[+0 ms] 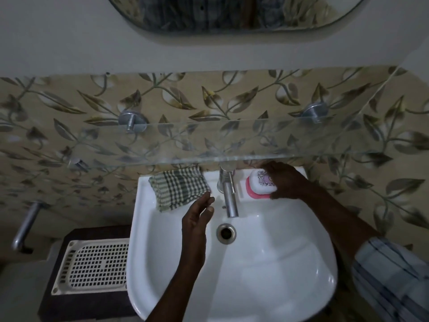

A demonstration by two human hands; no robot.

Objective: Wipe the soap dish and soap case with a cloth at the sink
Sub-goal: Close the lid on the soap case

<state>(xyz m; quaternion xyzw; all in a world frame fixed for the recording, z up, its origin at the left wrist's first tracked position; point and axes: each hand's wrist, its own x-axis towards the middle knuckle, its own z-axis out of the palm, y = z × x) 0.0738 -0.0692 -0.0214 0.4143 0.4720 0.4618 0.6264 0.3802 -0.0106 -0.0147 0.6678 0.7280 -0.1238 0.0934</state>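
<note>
A white soap case [261,182] with a dark printed pattern rests on a pink soap dish [251,192] at the back right rim of the white sink [267,263]. My right hand [284,181] wraps around the case's right side and grips it. A green and white checked cloth [178,186] lies folded on the sink's back left rim. My left hand [197,217] hovers over the basin with fingers apart, fingertips just below the cloth's near edge, holding nothing.
A steel tap [228,194] stands between cloth and soap case, above the drain [225,232]. A glass shelf [209,140] overhangs the sink's back. A white perforated tray [92,263] sits on a dark stand to the left. A metal pipe [25,225] juts out at far left.
</note>
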